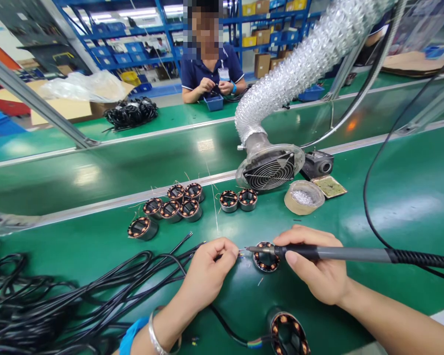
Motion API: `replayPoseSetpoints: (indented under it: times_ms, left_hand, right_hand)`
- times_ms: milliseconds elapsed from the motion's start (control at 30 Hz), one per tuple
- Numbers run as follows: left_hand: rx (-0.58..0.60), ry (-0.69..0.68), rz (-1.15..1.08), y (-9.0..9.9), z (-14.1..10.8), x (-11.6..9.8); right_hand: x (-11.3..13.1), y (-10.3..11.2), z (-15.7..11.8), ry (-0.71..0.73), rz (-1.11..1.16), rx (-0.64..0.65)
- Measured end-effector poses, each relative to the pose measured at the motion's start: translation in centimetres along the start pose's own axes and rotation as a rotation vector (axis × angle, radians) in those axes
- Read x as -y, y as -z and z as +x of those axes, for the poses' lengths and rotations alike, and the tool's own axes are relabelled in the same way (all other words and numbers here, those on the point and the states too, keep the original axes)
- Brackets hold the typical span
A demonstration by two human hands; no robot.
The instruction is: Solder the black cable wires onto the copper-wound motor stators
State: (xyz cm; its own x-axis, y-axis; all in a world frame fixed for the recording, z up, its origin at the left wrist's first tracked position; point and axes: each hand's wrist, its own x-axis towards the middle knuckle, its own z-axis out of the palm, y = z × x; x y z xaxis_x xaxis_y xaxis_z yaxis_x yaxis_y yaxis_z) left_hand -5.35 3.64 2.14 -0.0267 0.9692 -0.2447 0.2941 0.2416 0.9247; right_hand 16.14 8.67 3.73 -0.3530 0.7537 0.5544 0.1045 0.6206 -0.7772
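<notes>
My right hand [314, 266] grips a soldering iron [340, 253] with a grey and black handle, its tip pointing left. My left hand [212, 268] is closed in a pinch on thin wire ends of a black cable; the iron's tip is close to these wires, and I cannot tell if they touch. Beneath the iron lies a ring-shaped motor stator [266, 264] with copper windings. Nearer to me sits a larger-looking stator [288, 333], with a black cable [227, 325] and coloured wires running to it.
Many black cables [29, 305] lie at left. Several stators [170, 209] stand beyond my hands. A fume extractor [270, 170] hangs near a round tub [304, 198], an iron stand [318, 163] and a sponge tray [329, 186]. Across the bench a person [212, 69] handles something over a blue bin [213, 102].
</notes>
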Motion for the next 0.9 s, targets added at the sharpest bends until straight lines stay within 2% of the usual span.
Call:
replayPoseSetpoints:
  times_ms: [400, 900]
  left_hand:
    - [-0.006, 0.000, 0.015, -0.01, -0.02, -0.31]
    - [-0.012, -0.014, 0.030, -0.09, 0.02, -0.20]
  right_hand:
    - [0.55, -0.04, 0.31, 0.078, -0.031, 0.004]
    - [0.67, -0.01, 0.18, 0.070, -0.051, 0.008]
